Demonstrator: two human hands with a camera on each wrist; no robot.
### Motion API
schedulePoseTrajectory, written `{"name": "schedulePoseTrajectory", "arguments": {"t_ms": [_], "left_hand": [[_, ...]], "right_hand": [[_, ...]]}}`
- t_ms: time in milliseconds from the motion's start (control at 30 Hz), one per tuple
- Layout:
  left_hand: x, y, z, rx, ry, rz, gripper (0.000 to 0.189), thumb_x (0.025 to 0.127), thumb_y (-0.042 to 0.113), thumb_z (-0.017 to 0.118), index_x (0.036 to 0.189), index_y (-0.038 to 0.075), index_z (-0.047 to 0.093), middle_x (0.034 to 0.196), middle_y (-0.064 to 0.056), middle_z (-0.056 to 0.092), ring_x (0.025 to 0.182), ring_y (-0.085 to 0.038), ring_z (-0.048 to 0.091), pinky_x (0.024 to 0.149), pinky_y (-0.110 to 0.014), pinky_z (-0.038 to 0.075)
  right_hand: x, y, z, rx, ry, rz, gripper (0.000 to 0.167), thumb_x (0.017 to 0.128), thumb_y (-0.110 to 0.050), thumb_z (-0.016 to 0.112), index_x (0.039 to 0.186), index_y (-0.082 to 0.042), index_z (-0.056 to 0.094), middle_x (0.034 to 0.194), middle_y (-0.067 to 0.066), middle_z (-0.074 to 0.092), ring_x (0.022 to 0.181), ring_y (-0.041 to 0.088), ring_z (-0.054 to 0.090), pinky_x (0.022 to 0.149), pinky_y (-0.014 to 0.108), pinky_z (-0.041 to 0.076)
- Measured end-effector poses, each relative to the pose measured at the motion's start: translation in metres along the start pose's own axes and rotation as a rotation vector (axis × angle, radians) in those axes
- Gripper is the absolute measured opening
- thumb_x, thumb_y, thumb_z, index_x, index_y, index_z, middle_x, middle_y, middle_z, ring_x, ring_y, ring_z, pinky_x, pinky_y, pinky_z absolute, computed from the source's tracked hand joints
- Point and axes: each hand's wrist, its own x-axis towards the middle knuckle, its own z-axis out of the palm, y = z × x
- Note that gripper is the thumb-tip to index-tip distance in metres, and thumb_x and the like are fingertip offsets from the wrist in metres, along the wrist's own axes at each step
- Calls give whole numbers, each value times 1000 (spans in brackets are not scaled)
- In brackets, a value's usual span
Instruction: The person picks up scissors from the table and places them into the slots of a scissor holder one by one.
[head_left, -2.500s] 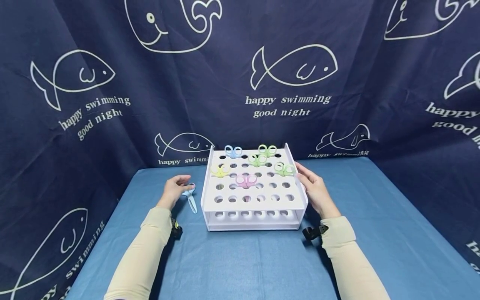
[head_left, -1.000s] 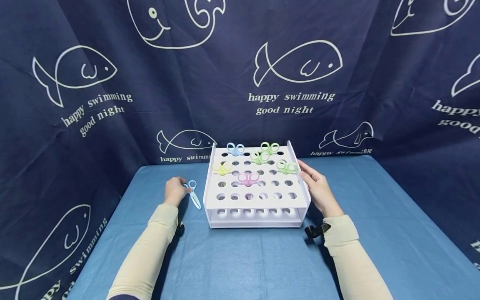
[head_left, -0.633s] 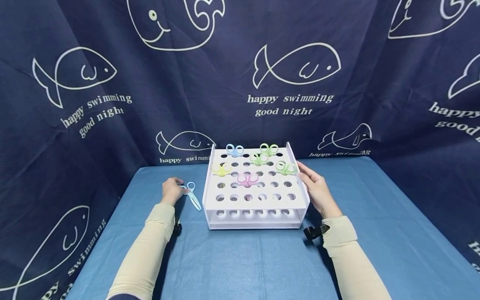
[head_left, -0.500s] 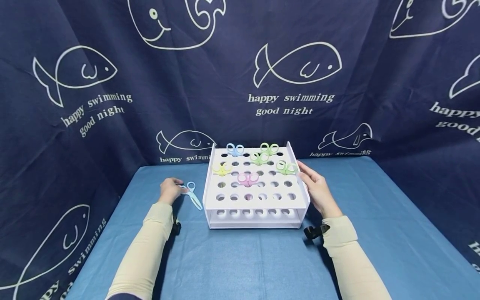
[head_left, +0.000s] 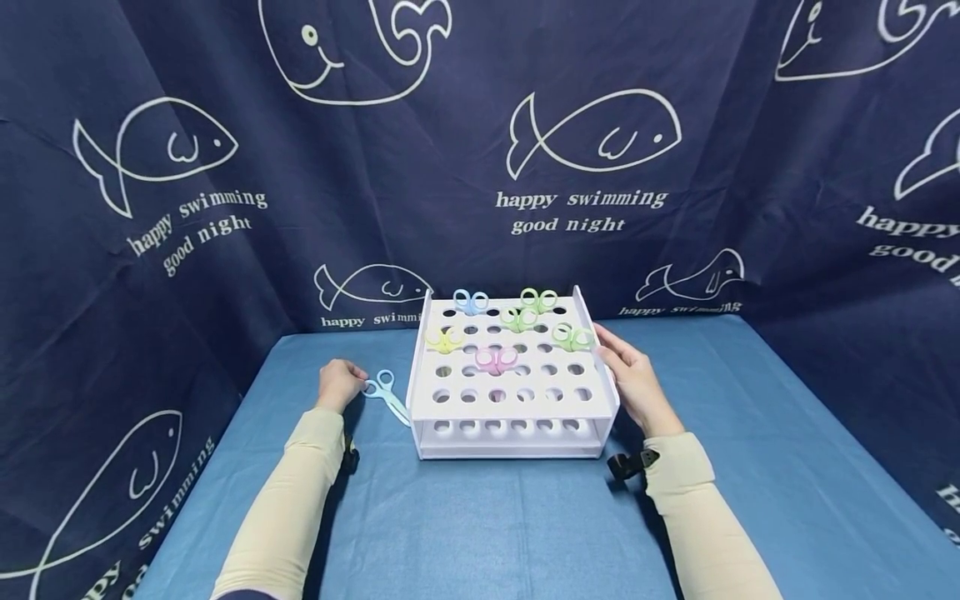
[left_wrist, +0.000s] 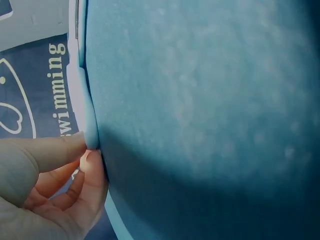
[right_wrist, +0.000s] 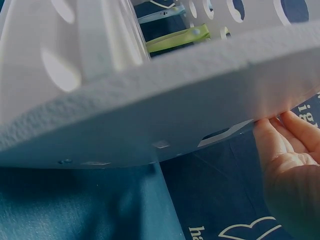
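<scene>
My left hand pinches a handle loop of light blue scissors between thumb and fingertips. The scissors lie on the table left of the rack, their blade end pointing to its front left corner. In the left wrist view the scissors are seen edge-on. At the right wall of the white holed rack, my right hand rests fairly straight fingers on the outside. Standing in the rack are blue scissors, yellow scissors, pink scissors and three green scissors, handles up.
A blue cloth covers the table. Dark blue curtains with white fish drawings hang behind and at both sides. The rack has a lower holed shelf. Each wrist wears a black camera strap.
The light blue scissors have turned on the table, their tips swinging right toward the rack's corner. My left hand has shifted slightly left and is at the loop's end. The right hand stays put.
</scene>
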Motion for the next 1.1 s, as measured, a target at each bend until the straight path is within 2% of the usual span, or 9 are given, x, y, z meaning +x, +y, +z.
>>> {"name": "schedulePoseTrajectory", "arguments": {"t_ms": [167, 267, 333, 500, 667, 800, 967, 1100], "left_hand": [[-1, -4, -1, 3, -17, -4, 11, 79, 3, 71, 87, -2, 76, 80, -14, 73, 79, -27, 66, 72, -32, 53], [-1, -5, -2, -35, -49, 0, 12, 81, 1, 69, 90, -3, 75, 76, -13, 72, 63, -15, 65, 59, -23, 51], [-1, -7, -2, -80, -73, 4, 13, 82, 0, 67, 92, -5, 74, 79, -14, 72, 59, -10, 63, 56, -20, 51], [-3, -12, -8, -191, -92, -10, 18, 88, -1, 62, 100, -10, 71, 87, -19, 72, 57, -4, 61, 58, -22, 56], [-3, -12, -23, -325, -37, -25, 21, 91, -3, 59, 106, -14, 68, 88, -18, 72, 57, 0, 61, 66, -26, 61], [-6, -3, -37, -422, 6, -52, 23, 91, -2, 60, 110, -13, 67, 87, -11, 72, 56, 4, 61, 72, -27, 61], [-10, 12, -49, -500, 46, -59, 25, 90, 0, 64, 112, -12, 66, 78, -2, 71, 56, 4, 63, 70, -24, 61], [-10, 17, -53, -660, 71, -100, 30, 89, -2, 65, 117, -13, 63, 70, 8, 67, 57, 2, 64, 67, -19, 60]], "right_hand": [[0, 1, 0, 5, -10, -4, 56, 101, -24, 50, 151, -6, 31, 157, 17, 29, 109, -3, 55, 88, 13, 52], [0, 0, -1, 19, -9, -10, 57, 101, -24, 50, 151, -6, 31, 156, 18, 29, 107, -2, 57, 87, 14, 53], [0, 0, -2, 26, -9, -9, 57, 101, -24, 51, 151, -6, 31, 156, 18, 29, 107, -2, 57, 87, 14, 53], [1, 1, -2, 20, -8, -2, 57, 101, -24, 50, 151, -6, 31, 156, 18, 29, 106, -2, 57, 86, 14, 53], [0, 1, 0, 20, -15, -4, 57, 101, -24, 50, 151, -6, 31, 157, 17, 29, 108, -2, 56, 88, 14, 52], [0, 1, 0, 27, -10, 4, 56, 101, -24, 50, 151, -7, 31, 157, 16, 29, 108, -2, 56, 88, 14, 52], [-1, 0, 0, 25, -6, 5, 57, 101, -24, 51, 151, -7, 31, 157, 16, 29, 107, -3, 56, 87, 14, 53], [-1, -1, 1, 34, -8, 2, 57, 101, -24, 51, 151, -7, 32, 156, 17, 29, 106, -2, 57, 87, 14, 53]]}}
